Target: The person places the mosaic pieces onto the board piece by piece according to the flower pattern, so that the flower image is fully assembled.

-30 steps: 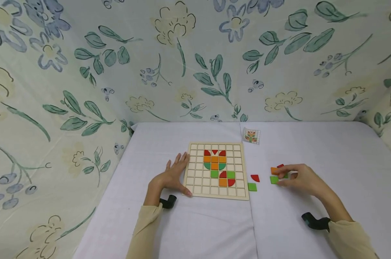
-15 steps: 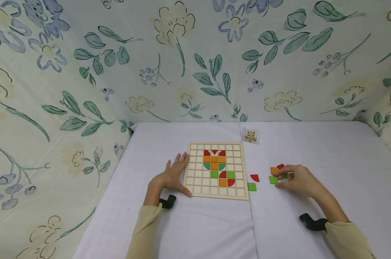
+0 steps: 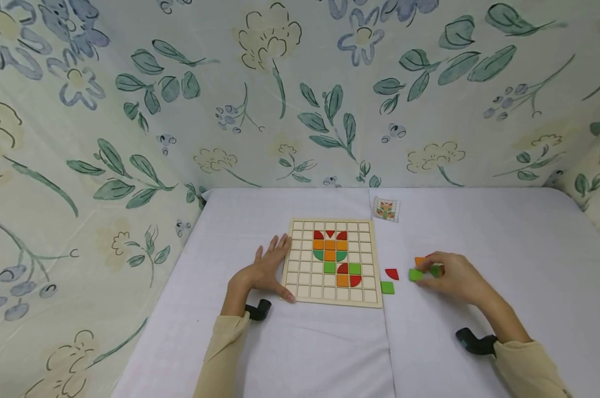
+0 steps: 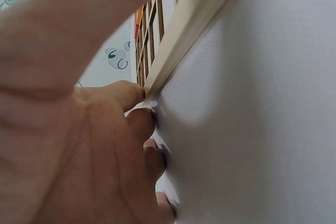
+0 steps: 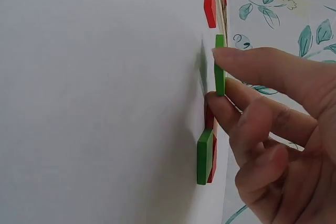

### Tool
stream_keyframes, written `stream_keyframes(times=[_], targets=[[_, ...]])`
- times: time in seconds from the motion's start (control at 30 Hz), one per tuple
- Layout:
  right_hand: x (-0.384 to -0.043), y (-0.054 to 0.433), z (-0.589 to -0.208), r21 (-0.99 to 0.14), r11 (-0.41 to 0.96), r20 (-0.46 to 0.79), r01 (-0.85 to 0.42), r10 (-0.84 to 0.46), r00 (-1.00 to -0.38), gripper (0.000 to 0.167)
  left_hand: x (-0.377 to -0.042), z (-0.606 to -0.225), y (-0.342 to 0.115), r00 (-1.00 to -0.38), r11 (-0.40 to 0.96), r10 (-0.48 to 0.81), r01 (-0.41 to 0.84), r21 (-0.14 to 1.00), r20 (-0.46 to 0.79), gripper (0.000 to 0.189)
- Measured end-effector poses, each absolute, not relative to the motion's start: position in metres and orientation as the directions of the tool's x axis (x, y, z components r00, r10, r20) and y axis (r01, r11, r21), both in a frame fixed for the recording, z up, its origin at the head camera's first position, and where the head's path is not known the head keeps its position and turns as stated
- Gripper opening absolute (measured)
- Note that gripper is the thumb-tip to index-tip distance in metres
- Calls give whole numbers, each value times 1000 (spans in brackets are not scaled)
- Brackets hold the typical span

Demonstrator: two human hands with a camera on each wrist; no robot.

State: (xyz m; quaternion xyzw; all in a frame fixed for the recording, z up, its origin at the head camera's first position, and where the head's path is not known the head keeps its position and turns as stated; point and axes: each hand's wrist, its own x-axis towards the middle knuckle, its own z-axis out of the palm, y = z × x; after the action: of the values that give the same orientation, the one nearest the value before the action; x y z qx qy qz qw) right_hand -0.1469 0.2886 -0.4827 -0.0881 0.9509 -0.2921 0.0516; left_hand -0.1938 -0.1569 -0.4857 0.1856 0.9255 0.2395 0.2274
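My right hand [image 3: 451,276] pinches a green square tile [image 3: 415,275] between thumb and fingers. In the right wrist view that tile [image 5: 220,80] stands off the cloth, its shadow beside it. Under and behind this hand lie an orange tile [image 3: 420,260], another green tile [image 3: 435,271] and a partly hidden red piece. My left hand [image 3: 262,272] rests with spread fingers at the left edge of the wooden grid board [image 3: 300,282], thumb by its near corner. Red, orange and green pieces on the board form a tulip-like flower with leaf pieces at its lower right.
Between the board and my right hand lie a red quarter-round piece [image 3: 391,274] and a green square tile [image 3: 387,287], the latter right by the board's edge. A small printed pattern card [image 3: 387,209] lies behind the board's right corner. Floral cloth [image 3: 290,138] hangs behind the table.
My right hand has taken hold of the green square tile and moved it slightly left, off the orange tile's side. The left hand and board have not moved.
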Motion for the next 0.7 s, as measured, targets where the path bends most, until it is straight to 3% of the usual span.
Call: stream_keyframes(times=[0.7], targets=[[-150,288,-487,-615,773,-10,-155,-204,-979,30,-194,-484,-156,-826,815,454,234,530,-334,150]])
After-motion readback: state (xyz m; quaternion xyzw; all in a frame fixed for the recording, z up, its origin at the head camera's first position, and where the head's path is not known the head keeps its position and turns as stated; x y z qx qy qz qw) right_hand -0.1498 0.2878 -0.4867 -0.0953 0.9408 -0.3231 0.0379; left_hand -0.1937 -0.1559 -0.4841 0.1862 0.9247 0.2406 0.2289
